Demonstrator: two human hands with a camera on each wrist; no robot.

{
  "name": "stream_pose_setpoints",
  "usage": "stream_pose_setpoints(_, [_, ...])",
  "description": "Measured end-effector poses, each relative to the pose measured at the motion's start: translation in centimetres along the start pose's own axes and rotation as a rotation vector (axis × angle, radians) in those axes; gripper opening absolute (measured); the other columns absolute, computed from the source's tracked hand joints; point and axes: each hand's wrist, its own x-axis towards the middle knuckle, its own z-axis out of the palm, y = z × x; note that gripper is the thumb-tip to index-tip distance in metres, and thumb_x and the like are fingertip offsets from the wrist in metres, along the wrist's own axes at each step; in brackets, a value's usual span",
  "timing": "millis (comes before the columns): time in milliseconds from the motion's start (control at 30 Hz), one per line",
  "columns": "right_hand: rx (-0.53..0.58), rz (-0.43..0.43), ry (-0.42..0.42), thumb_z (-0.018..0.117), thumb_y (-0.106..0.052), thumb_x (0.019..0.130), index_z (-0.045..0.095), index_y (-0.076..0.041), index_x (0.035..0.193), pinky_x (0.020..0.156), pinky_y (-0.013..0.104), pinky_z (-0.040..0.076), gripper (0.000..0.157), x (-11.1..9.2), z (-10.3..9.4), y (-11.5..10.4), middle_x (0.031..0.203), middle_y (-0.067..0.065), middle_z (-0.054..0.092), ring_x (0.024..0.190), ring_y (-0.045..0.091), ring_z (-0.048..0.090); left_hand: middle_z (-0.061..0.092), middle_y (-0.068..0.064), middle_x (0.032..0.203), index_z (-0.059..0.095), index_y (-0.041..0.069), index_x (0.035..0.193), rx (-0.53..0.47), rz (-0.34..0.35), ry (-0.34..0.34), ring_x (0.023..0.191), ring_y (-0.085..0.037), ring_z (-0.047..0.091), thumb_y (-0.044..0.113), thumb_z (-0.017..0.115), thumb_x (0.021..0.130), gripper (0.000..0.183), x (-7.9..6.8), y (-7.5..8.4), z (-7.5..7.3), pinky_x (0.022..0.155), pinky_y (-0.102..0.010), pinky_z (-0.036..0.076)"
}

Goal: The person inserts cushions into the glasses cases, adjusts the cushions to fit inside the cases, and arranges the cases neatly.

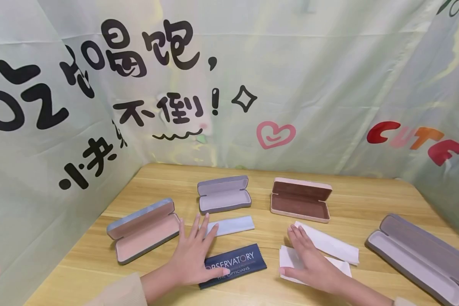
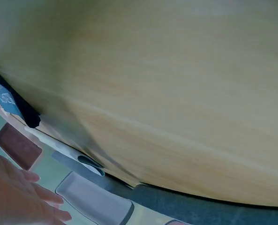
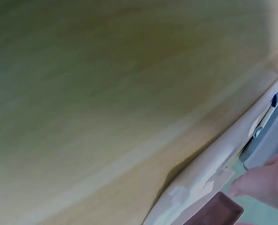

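With fingers spread, my left hand [image 1: 193,259] is at the left end of a navy cleaning cloth [image 1: 252,257] printed "OBSERVATORY THE OPTICIANS". Its thumb overlaps the lettering, and its fingertips reach the left end of a folded light blue cloth [image 1: 237,225]. My right hand [image 1: 311,265], fingers straight and together, lies across a folded white cloth [image 1: 287,257]. Those fingertips come to the near end of a second white cloth [image 1: 334,244], set at a slant. In the left wrist view, left-hand fingers [image 2: 47,194] show at the lower left; the right wrist view catches a right-hand finger [image 3: 260,185].
Several eyeglass cases stand open around the cloths: a blue one with pink lining [image 1: 147,238] at left, a lavender-grey one [image 1: 225,199] behind, a pink one with brown lining [image 1: 300,207], and a long grey one [image 1: 413,263] at right. Printed curtains [image 1: 321,85] enclose the wooden table [image 1: 352,193].
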Motion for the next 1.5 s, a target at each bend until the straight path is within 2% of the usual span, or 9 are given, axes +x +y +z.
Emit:
stream_pose_setpoints(233, [0.052, -0.034, -0.001, 0.071, -0.045, 0.077, 0.036, 0.008, 0.137, 0.099, -0.002, 0.002, 0.088, 0.3, 0.5, -0.8, 0.145, 0.026, 0.031, 0.134, 0.044, 0.025, 0.023, -0.021, 0.15, 0.036, 0.011, 0.142, -0.057, 0.005, -0.006, 0.138, -0.044, 0.019, 0.077, 0.047, 0.074, 0.096, -0.8, -0.6, 0.2, 0.098, -0.075, 0.012])
stream_pose_setpoints(333, [0.028, -0.062, -0.014, 0.069, -0.046, 0.078, 0.039, 0.005, 0.137, 0.108, 0.019, 0.02, 0.084, 0.5, 0.6, -1.2, 0.144, 0.023, 0.035, 0.131, 0.042, 0.033, 0.027, -0.021, 0.149, 0.038, 0.009, 0.14, -0.105, 0.006, -0.022, 0.137, -0.045, 0.023, 0.076, 0.048, 0.074, 0.095, -1.3, -0.7, 0.4, 0.1, -0.073, 0.014])
stream_pose_setpoints(433, [0.006, -0.085, -0.039, 0.067, -0.046, 0.08, 0.04, 0.004, 0.137, 0.101, 0.045, 0.032, 0.08, 0.8, 0.7, -1.7, 0.144, 0.023, 0.036, 0.129, 0.041, 0.037, 0.03, -0.02, 0.148, 0.039, 0.008, 0.139, -0.177, 0.001, -0.06, 0.136, -0.044, 0.026, 0.076, 0.048, 0.074, 0.095, -1.6, -0.6, 0.5, 0.102, -0.069, 0.017])
stream_pose_setpoints(500, [0.004, -0.099, -0.051, 0.066, -0.044, 0.081, 0.04, 0.005, 0.136, 0.097, 0.052, 0.034, 0.078, 1.0, 0.8, -2.0, 0.143, 0.023, 0.037, 0.128, 0.04, 0.039, 0.031, -0.019, 0.148, 0.04, 0.008, 0.139, -0.232, -0.008, -0.082, 0.135, -0.043, 0.027, 0.076, 0.049, 0.074, 0.094, -1.8, -0.6, 0.6, 0.102, -0.068, 0.02])
stream_pose_setpoints(633, [-0.003, -0.146, -0.033, 0.066, -0.041, 0.082, 0.046, 0.006, 0.131, 0.095, 0.053, 0.039, 0.071, 1.4, 1.1, -2.4, 0.138, 0.023, 0.044, 0.124, 0.039, 0.045, 0.037, -0.016, 0.145, 0.042, 0.009, 0.137, -0.314, -0.029, -0.095, 0.134, -0.041, 0.031, 0.073, 0.051, 0.075, 0.089, -2.0, -0.7, 0.7, 0.102, -0.063, 0.027])
stream_pose_setpoints(833, [0.037, -0.186, -0.014, 0.068, -0.038, 0.082, 0.05, 0.007, 0.127, 0.091, 0.052, 0.043, 0.067, 2.2, 1.8, -2.8, 0.128, 0.025, 0.053, 0.115, 0.04, 0.053, 0.049, -0.009, 0.133, 0.051, 0.008, 0.129, -0.352, -0.047, -0.044, 0.124, -0.029, 0.044, 0.068, 0.056, 0.077, 0.079, -2.5, -0.5, 1.2, 0.1, -0.053, 0.036])
stream_pose_setpoints(1033, [0.098, -0.165, -0.027, 0.07, -0.034, 0.081, 0.053, 0.007, 0.125, 0.091, 0.051, 0.045, 0.063, 2.8, 2.6, -3.3, 0.125, 0.026, 0.055, 0.113, 0.039, 0.055, 0.054, -0.001, 0.122, 0.057, 0.009, 0.122, -0.424, -0.091, -0.007, 0.112, -0.018, 0.047, 0.061, 0.06, 0.078, 0.068, -2.8, -0.2, 1.3, 0.095, -0.047, 0.039])
stream_pose_setpoints(1300, [0.164, -0.095, -0.068, 0.073, -0.022, 0.078, 0.054, 0.008, 0.123, 0.094, 0.049, 0.043, 0.057, 3.5, 3.2, -3.6, 0.125, 0.024, 0.056, 0.115, 0.037, 0.055, 0.056, 0.002, 0.114, 0.061, 0.008, 0.115, -0.573, -0.156, -0.002, 0.107, -0.018, 0.049, 0.054, 0.066, 0.077, 0.06, -2.8, -0.4, 1.3, 0.09, -0.046, 0.042])
stream_pose_setpoints(1500, [0.172, -0.076, -0.087, 0.073, -0.018, 0.079, 0.055, 0.008, 0.122, 0.094, 0.05, 0.042, 0.053, 4.0, 3.4, -3.8, 0.124, 0.024, 0.056, 0.115, 0.038, 0.053, 0.054, 0.004, 0.11, 0.063, 0.011, 0.111, -0.66, -0.208, -0.026, 0.102, -0.016, 0.05, 0.049, 0.07, 0.075, 0.053, -2.7, -0.7, 1.4, 0.088, -0.036, 0.047])
